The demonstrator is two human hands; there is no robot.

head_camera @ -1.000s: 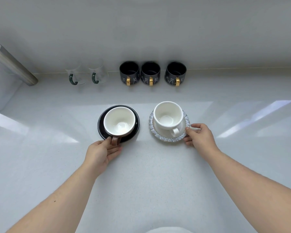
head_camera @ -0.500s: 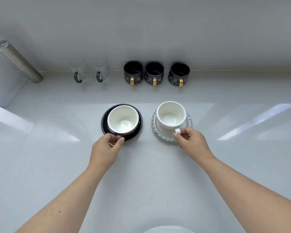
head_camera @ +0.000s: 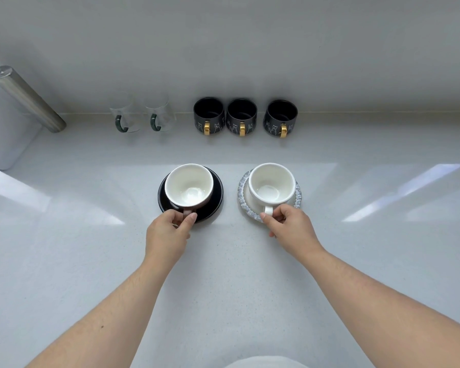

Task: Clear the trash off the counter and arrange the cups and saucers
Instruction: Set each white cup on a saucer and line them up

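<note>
Two cup-and-saucer sets stand side by side at the middle of the white counter (head_camera: 223,274). On the left, a brown-outside cup with a white inside (head_camera: 189,185) rests on a black saucer (head_camera: 217,197); my left hand (head_camera: 168,233) pinches its handle at the near side. On the right, a white cup (head_camera: 272,183) sits on a grey speckled saucer (head_camera: 242,193); my right hand (head_camera: 290,229) pinches that cup's handle. Both cups are empty and upright, handles pointing toward me.
Along the back wall stand two clear glass mugs with green handles (head_camera: 124,115) (head_camera: 160,114) and three black mugs with gold handles (head_camera: 209,115) (head_camera: 241,117) (head_camera: 280,118). A metal cylinder (head_camera: 27,98) leans over a white container (head_camera: 3,139) at the far left.
Both hands have shifted from the saucer rims to the cup handles and closed on them. The right cup's handle has turned to face me.
</note>
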